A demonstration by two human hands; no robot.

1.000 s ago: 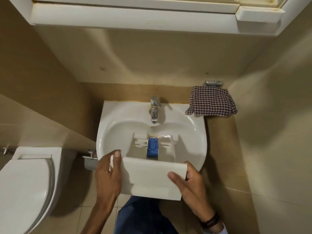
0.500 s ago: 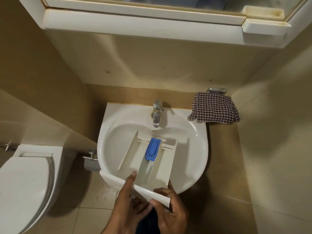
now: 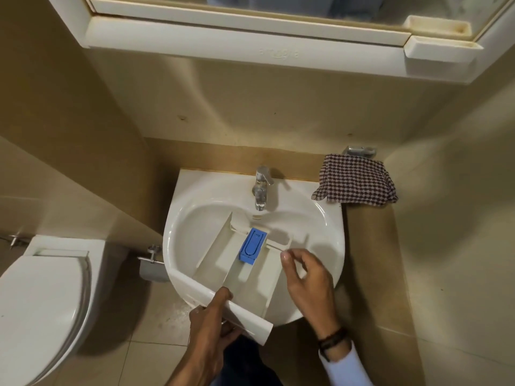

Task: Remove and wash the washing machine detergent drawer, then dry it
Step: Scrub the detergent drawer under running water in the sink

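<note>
While the detergent drawer (image 3: 245, 270) lies diagonally in the sink (image 3: 320, 218), front panel overhanging its near rim, the left hand (image 3: 214, 327) pinches that panel; the right hand (image 3: 308, 277), fingers loosely curled, touches its right wall. Tap (image 3: 261, 188) stands behind; checked cloth (image 3: 356, 179) at the counter's far corner.

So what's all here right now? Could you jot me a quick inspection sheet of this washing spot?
Surface: white sink, basin looks dry, no water running from the tap.
Job's things: detergent drawer lies in the sink, its front panel overhanging the near rim; blue insert sits in its middle compartment.
Clutter: checked cloth folded on the ledge right of the sink.
Grippers: left hand holds the drawer's front panel; right hand hovers over the drawer's right side, fingers loosely curled, holding nothing.
Cables: nothing seen.
Surroundings: toilet at left, cabinet above, tiled walls.
</note>
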